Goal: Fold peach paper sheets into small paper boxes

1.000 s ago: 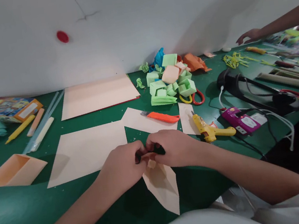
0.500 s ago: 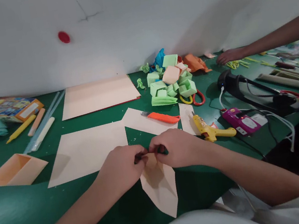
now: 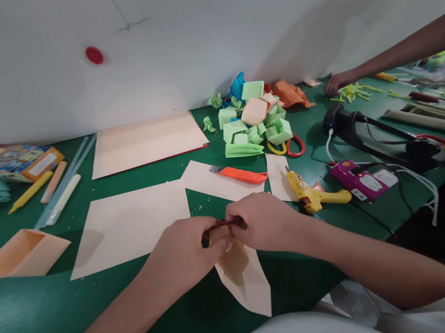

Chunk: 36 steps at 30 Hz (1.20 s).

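My left hand (image 3: 191,247) and my right hand (image 3: 256,225) meet at the near middle of the table. Both pinch the upper end of a folded piece of peach paper (image 3: 249,282), whose pointed lower part hangs toward me. My fingers hide the pinched end. Beyond my left hand lies a flat sheet of pale paper (image 3: 129,223). Just past my right hand, an orange box cutter (image 3: 243,175) rests on a cut paper piece (image 3: 202,177). A yellow glue gun (image 3: 317,193) lies to the right of a small paper strip (image 3: 279,176).
Left are a folded peach paper box (image 3: 27,255), a yellow marker (image 3: 31,191) and glue sticks (image 3: 62,200). Stacked sheets (image 3: 145,143), green paper boxes (image 3: 256,126) and scissors (image 3: 295,145) lie further back. A purple power strip (image 3: 360,179) has cables. Another person's hand (image 3: 339,83) reaches in.
The peach paper has turned slightly, its lower tip swinging right. My fingers have shifted closer together at its top. The other person's hand has moved slightly over the yellow-green strips.
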{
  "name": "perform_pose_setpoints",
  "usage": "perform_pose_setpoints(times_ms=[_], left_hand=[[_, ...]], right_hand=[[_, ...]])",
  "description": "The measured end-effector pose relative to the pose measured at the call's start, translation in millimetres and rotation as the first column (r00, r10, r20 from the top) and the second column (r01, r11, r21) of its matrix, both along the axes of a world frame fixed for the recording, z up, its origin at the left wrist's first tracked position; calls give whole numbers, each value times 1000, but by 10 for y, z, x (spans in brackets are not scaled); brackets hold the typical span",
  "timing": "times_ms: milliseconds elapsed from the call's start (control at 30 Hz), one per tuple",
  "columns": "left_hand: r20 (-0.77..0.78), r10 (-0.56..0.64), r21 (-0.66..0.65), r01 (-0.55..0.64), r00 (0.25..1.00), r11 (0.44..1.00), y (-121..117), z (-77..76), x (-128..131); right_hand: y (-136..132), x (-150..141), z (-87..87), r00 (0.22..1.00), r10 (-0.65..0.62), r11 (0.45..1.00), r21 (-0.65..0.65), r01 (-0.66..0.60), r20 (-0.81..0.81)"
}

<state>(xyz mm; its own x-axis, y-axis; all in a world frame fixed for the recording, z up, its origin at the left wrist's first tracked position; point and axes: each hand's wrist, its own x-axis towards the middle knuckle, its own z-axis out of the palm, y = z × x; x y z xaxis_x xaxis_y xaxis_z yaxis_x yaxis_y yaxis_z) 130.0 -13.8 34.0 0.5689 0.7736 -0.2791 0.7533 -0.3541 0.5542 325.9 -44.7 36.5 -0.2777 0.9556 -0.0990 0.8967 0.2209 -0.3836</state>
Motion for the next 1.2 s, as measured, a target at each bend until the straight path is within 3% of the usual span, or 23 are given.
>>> perform_pose_setpoints(times_ms=[333,633,933,1200], left_hand=[[45,-81,29,79,996,996,1,119,-44],[-129,15,202,12,992,979,47,43,25],[-82,25,161,-12,996,987,58,57,41],[-15,-30,137,31,999,990,55,62,32]], right_hand=[[-13,11,1,997,-46,998,-44,44,-57],[-20,63,12,979,-32,993,-120,8,-202],[33,67,-117,963,17,999,-30,-26,-269],[59,63,-113,916,81,993,-46,-107,-392]])
